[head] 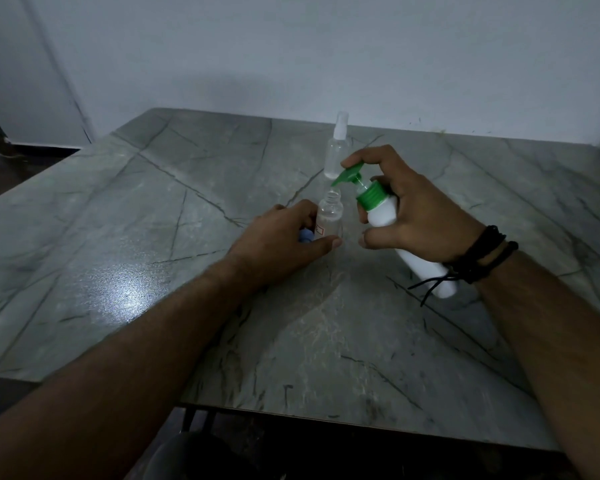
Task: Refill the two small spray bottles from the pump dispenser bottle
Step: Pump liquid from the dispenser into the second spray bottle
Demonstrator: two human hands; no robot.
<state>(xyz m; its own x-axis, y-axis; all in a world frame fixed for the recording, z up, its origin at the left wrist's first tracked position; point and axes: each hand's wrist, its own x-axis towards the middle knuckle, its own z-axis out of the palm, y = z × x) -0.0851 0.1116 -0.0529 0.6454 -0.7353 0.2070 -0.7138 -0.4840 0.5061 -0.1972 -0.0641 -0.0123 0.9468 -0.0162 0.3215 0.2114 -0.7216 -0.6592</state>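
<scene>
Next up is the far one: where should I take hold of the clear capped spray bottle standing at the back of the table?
Grip the clear capped spray bottle round its cylindrical body, below the narrow cap, probably coming from the left with the left hand. It stands upright and alone there, while the right hand and tilted white pump bottle with green pump crowd its near right.

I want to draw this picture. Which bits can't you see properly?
Head view only:
- Blue thing: mostly behind the left hand.
- Red label on the open small bottle: too small to read.
- White pump bottle: middle hidden by the right hand.
- Far capped bottle: liquid level unclear.
</scene>
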